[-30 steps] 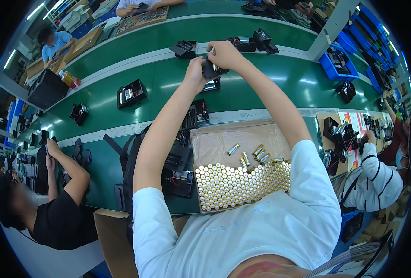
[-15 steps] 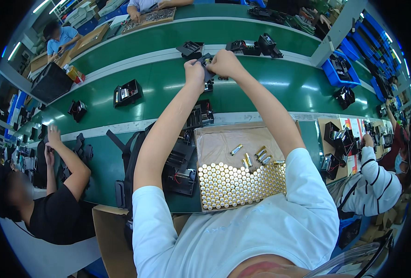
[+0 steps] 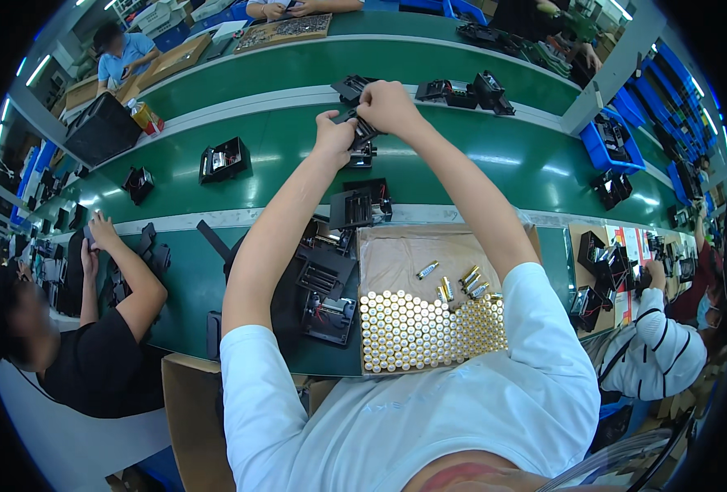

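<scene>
Holding black plastic part (image 3: 367, 129) above green counter (image 3: 290, 180), near its far edge. Left hand (image 3: 335, 135) closed on part; right hand (image 3: 390, 108) at its upper side, fingers bunched narrow, cannot tell if they pinch anything. Steady left grip, light right fingertips likely serve best. Cardboard box (image 3: 533, 238) at far edge of near table (image 3: 187, 287): upright batteries (image 3: 396, 332) in packed rows, few loose ones (image 3: 472, 280) lying on brown liner (image 3: 396, 256). Blue bin (image 3: 626, 166) at counter's far edge, to right: black cases (image 3: 613, 138) inside.
</scene>
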The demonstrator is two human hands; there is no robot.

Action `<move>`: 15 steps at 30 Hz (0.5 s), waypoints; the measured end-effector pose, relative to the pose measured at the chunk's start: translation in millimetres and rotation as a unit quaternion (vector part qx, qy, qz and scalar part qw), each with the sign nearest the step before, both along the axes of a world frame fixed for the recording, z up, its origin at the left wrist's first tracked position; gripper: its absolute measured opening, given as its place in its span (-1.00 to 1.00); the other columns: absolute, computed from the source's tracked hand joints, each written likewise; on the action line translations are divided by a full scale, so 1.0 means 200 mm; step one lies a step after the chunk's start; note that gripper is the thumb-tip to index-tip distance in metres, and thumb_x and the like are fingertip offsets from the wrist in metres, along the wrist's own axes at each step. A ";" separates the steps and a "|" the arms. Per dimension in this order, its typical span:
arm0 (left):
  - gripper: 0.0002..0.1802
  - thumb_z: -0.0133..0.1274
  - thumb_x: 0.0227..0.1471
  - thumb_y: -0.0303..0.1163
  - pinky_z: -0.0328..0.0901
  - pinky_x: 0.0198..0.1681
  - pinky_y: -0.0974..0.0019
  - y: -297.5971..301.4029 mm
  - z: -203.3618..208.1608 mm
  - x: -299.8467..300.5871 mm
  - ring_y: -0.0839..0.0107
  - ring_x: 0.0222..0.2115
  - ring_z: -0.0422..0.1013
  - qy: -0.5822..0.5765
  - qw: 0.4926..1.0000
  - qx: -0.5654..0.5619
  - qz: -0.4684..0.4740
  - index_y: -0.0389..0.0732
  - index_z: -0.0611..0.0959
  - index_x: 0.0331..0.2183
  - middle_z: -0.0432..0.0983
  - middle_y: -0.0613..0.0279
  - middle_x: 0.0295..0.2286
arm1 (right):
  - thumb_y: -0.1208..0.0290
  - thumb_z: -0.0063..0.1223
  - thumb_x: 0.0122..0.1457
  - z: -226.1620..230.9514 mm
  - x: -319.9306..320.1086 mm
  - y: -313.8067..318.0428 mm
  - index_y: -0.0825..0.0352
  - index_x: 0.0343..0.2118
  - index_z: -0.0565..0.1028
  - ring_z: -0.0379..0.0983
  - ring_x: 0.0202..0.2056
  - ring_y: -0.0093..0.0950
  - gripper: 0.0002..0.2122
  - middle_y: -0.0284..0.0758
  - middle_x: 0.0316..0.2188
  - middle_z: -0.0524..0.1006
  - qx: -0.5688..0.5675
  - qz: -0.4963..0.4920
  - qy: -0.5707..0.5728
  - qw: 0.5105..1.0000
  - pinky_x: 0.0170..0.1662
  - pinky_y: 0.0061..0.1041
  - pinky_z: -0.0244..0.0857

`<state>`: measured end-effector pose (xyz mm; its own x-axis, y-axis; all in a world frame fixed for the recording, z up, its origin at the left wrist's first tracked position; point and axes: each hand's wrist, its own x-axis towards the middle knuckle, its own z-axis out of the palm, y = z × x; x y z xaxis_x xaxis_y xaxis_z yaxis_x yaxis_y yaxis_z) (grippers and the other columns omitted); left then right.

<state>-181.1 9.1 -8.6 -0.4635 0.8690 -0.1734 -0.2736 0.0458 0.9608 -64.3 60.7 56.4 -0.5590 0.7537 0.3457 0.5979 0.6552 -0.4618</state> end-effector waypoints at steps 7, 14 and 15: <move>-0.66 -0.12 0.15 -0.59 0.50 -0.27 0.05 -0.02 0.01 -0.10 0.09 -0.28 0.47 -0.119 0.993 -0.011 -0.008 -0.38 0.25 -0.03 0.35 -0.16 -0.18 | 0.38 0.08 -0.07 -0.12 -0.17 0.00 0.37 -0.53 0.57 0.47 -0.59 -0.19 -0.85 -0.20 -0.61 0.56 0.154 0.044 0.044 0.986 -0.48 -0.36 0.37; -0.71 -0.16 0.12 -0.65 0.49 -0.26 0.01 -0.04 -0.09 -0.23 0.07 -0.31 0.46 -0.170 0.985 0.036 -0.014 -0.42 0.28 -0.08 0.38 -0.16 -0.24 | 0.40 0.08 0.01 -0.12 -0.17 -0.13 0.33 -0.45 0.60 0.48 -0.57 -0.29 -0.87 -0.29 -0.55 0.60 0.167 0.099 0.027 0.981 -0.43 -0.42 0.34; -0.73 -0.17 0.12 -0.65 0.49 -0.27 0.00 -0.05 -0.07 -0.22 0.07 -0.31 0.46 -0.173 0.984 0.034 0.008 -0.43 0.30 -0.10 0.39 -0.16 -0.26 | 0.39 0.08 0.02 -0.13 -0.15 -0.14 0.33 -0.44 0.60 0.47 -0.57 -0.29 -0.86 -0.29 -0.54 0.60 0.168 0.105 0.039 0.979 -0.43 -0.41 0.34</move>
